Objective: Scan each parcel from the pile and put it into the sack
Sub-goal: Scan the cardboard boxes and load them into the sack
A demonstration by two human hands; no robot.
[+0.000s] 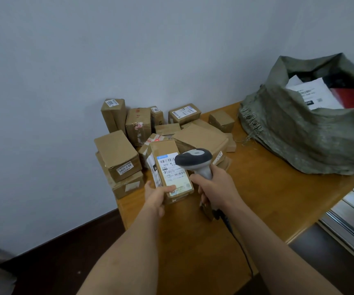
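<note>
My left hand (pixel 158 193) grips the near end of a brown cardboard parcel (pixel 168 165), thumb on its white shipping label, which faces up. My right hand (pixel 212 188) holds a grey-and-white handheld barcode scanner (pixel 194 160) by its handle, the dark head just right of the label's barcodes. A pile of brown parcels (pixel 146 133) sits at the table's far left corner, behind the held parcel. The green woven sack (pixel 295 133) stands open at the far right, with white and red parcels inside.
The wooden table (pixel 267 199) runs from the wall toward me; its left edge drops to a dark floor. The scanner's black cable (pixel 235 237) trails back across the table. A metal-framed surface (pixel 352 220) lies beyond the table's right edge.
</note>
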